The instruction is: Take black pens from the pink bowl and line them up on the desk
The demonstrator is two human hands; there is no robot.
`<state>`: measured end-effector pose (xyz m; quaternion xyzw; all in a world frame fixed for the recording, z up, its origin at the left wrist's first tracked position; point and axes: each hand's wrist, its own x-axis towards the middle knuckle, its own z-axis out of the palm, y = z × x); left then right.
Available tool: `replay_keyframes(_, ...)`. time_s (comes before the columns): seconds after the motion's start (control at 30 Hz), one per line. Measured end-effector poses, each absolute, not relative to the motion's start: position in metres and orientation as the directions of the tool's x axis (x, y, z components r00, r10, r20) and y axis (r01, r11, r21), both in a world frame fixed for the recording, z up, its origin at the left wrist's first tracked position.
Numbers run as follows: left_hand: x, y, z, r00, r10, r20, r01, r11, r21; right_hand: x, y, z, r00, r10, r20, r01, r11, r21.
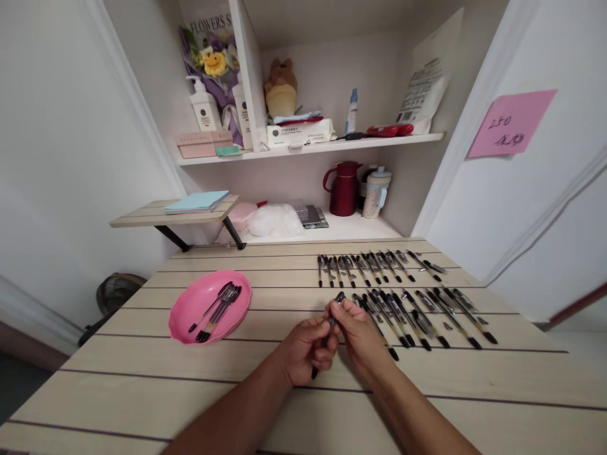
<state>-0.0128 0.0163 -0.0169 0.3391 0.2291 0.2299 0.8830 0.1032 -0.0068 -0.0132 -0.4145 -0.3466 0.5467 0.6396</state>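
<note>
A black pen (332,323) slants between my two hands, just above the desk in front of me. My left hand (308,347) is closed around its lower barrel, and the dark end pokes out below the fingers. At the upper end, the thumb and fingers of my right hand (349,325) pinch the pen near its black cap. Close to my right hand lies a row of pen parts (408,316), with barrels, refills and black caps side by side. A second such row (365,268) lies farther back. To the left, several pens (220,309) rest in a pink dish (177,319).
A small raised stand (142,215) with blue paper (199,201) is at the back left. Shelves behind hold a red jug (344,189), a light cup (377,193) and a plastic bag (275,221). Walls close in both sides; a pink note (512,123) hangs at right.
</note>
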Motion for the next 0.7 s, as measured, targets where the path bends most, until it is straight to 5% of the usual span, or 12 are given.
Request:
replay_keyframes(0.17, -0.002, 0.013, -0.028, 0.592, 0.788, -0.170, -0.319, 0.422, 0.849, 0.103, -0.003, -0.019, 0.337, 0.941, 0.025, -0.231, 0.109, -0.967)
replay_keyframes(0.33, -0.010, 0.014, -0.022, 0.794, 0.547, -0.266, -0.266, 0.705, 0.658, 0.106, -0.007, -0.015, 0.205, 0.979, -0.005, -0.428, 0.085, -0.900)
replay_keyframes(0.47, -0.015, 0.016, -0.019, 0.835, 0.496, -0.238, -0.252, 0.729, 0.637, 0.106, -0.010, -0.009, 0.136, 0.991, -0.005, -0.599, 0.078, -0.797)
replay_keyframes(0.7, -0.001, 0.011, -0.026, 0.588, 0.792, -0.163, -0.335, 0.422, 0.842, 0.105, -0.005, -0.020, 0.246, 0.969, -0.030, -0.486, 0.097, -0.868)
